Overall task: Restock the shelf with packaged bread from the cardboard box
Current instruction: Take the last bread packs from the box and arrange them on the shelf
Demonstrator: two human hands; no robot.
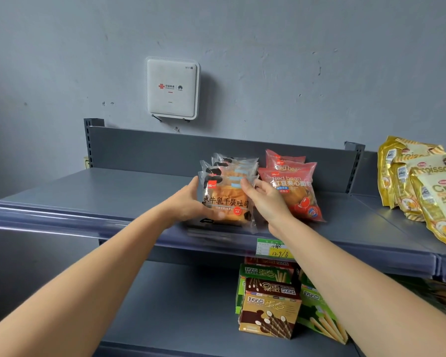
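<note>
A clear-wrapped toast bread pack (227,202) stands at the front of a row of like packs (236,163) on the top grey shelf (100,191). My left hand (188,199) grips its left edge, thumb across the lower front. My right hand (265,199) holds its right edge with fingers on the front. Red bean bread packs (296,191) stand in a row just right of it. The cardboard box is out of view.
Gold croissant bags (422,184) fill the shelf's right end. Boxes of biscuit sticks (270,305) sit on the lower shelf (180,305). A white router (171,88) hangs on the wall above. A green price tag (274,248) is on the shelf lip.
</note>
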